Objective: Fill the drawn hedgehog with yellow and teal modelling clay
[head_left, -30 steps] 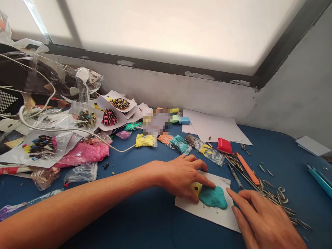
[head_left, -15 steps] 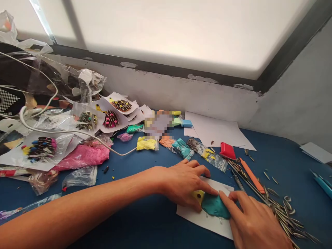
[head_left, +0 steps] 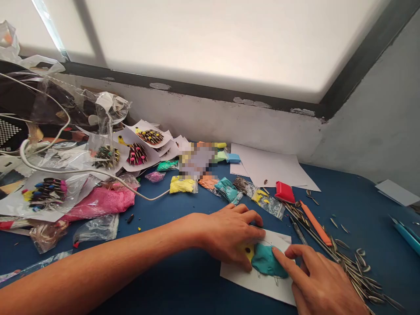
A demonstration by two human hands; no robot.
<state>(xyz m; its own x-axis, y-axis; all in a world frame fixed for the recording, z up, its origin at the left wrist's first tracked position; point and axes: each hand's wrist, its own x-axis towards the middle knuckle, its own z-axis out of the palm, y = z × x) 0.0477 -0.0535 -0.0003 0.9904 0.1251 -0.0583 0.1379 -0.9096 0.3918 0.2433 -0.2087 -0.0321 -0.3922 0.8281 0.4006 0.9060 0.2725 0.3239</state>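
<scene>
A teal flattened piece of modelling clay [head_left: 267, 260] lies on a white paper card [head_left: 243, 276], joined at its left to a yellow clay part [head_left: 249, 250] with a dark dot. Small drawn legs show beneath the teal clay. My left hand [head_left: 234, 234] rests on the card's upper left with fingers apart, its thumb beside the yellow part, which it partly hides. With its index finger stretched out, my right hand [head_left: 315, 278] touches the upper right of the teal clay. The right hand's other fingers are loosely bent and grip nothing visible.
Sunflower seeds [head_left: 357, 273] are heaped at right, near an orange clay stick [head_left: 315, 223] and a red clay block [head_left: 285, 191]. Bagged clay [head_left: 226, 189] lies behind my hands. Seed-covered hedgehog cards [head_left: 138, 153], a pink cloth [head_left: 111, 200] and a white cable [head_left: 98, 171] are at left.
My right index finger has shifted up and left over the teal clay's edge. My left index finger has lifted away from the clay's top edge. The view has shifted slightly.
</scene>
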